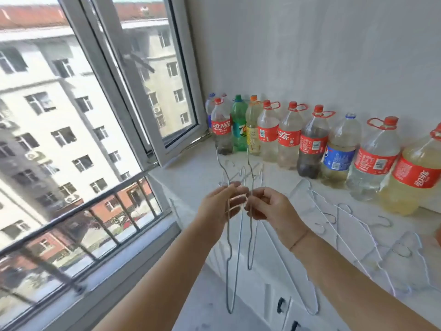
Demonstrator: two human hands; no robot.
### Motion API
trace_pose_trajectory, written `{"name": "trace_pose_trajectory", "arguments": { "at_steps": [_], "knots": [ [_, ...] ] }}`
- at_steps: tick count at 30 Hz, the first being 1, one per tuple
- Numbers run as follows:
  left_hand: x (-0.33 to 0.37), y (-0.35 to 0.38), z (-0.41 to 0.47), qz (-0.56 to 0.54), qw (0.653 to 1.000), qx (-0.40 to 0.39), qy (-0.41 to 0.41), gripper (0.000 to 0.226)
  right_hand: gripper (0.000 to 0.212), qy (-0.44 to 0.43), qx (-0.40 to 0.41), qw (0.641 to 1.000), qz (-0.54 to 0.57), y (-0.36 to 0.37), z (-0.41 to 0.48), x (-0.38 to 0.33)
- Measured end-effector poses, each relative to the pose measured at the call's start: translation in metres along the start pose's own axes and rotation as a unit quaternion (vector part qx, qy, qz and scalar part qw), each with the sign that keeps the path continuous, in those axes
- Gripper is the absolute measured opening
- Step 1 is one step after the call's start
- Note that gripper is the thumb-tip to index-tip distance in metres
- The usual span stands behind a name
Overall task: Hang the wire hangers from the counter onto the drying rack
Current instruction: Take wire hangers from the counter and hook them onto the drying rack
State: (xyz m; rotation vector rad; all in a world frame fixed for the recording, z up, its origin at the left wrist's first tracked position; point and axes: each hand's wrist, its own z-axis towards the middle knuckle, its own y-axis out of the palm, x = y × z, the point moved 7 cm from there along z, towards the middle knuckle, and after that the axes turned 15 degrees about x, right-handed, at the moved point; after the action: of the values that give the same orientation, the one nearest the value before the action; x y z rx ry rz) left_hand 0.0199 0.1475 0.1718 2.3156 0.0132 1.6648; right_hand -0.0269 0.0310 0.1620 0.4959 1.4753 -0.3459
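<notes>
The left hand [220, 204] and right hand [269, 206], fingers pinched shut, each grasp a wire hanger [230, 247] held on end above the counter [191, 177]. More hangers [372, 237] lie on it, right. Bottles [312, 142] line the wall.

- Held wire hangers [235, 247]: motion-blurred; count between the two hands cannot be told, outlines doubled.
- Left hand [220, 206] and right hand [268, 209]: each grip covers the wire where it is pinched.
- Loose hangers [358, 237] on the surface [191, 177], right: tangled, pale on pale; number unclear.
- Far-right bottle [415, 177]: cut by frame edge.
- Bottle labels: print too small to read.
</notes>
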Motion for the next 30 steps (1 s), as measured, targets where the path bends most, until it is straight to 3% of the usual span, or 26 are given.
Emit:
{"name": "trace_pose_trajectory", "arguments": {
  "at_steps": [12, 20, 30],
  "knots": [
    [0.076, -0.239, -0.164, -0.016, 0.981, 0.177, 0.080, 0.035, 0.019, 0.000, -0.243, 0.969, 0.040, 0.212, -0.142, -0.053],
    [0.115, -0.414, -0.331, -0.022, 0.929, 0.341, 0.144, 0.019, 0.016, 0.012, -0.371, 0.924, 0.094, 0.358, -0.311, -0.088],
    [0.129, -0.595, -0.527, -0.063, 0.874, 0.452, 0.169, 0.015, 0.018, 0.060, -0.469, 0.872, 0.124, 0.497, -0.517, -0.121]
  ]
}}
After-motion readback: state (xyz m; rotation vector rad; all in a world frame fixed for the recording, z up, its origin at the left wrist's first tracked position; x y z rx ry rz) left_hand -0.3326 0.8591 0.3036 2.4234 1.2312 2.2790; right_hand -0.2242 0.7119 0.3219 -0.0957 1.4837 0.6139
